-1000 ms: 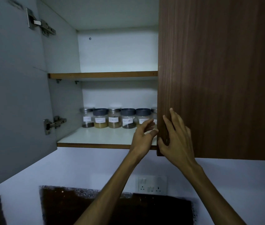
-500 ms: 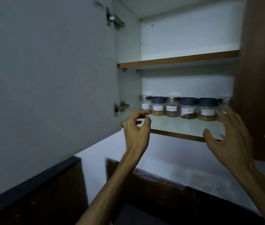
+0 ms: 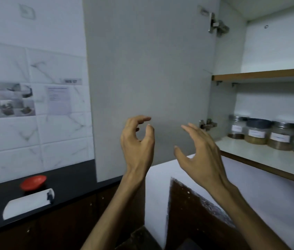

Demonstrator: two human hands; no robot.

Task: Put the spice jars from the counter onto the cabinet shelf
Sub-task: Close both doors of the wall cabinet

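Observation:
Several labelled spice jars [image 3: 256,133] stand in a row on the lower cabinet shelf [image 3: 261,159] at the right. My left hand [image 3: 137,139] is raised in front of the open grey cabinet door [image 3: 146,69], fingers loosely curled, holding nothing. My right hand [image 3: 200,152] is beside it, left of the shelf, fingers relaxed and empty. Neither hand touches a jar or the door.
A black counter [image 3: 66,188] at lower left carries a red bowl [image 3: 33,182] and a white cylindrical object [image 3: 29,202] lying on its side. A tiled wall with posters is behind it. An upper shelf [image 3: 261,74] sits above the jars.
The view swung left, bringing the counter and tiled wall into sight. Both hands drew away from the shelf and right door and now hover before the open left door.

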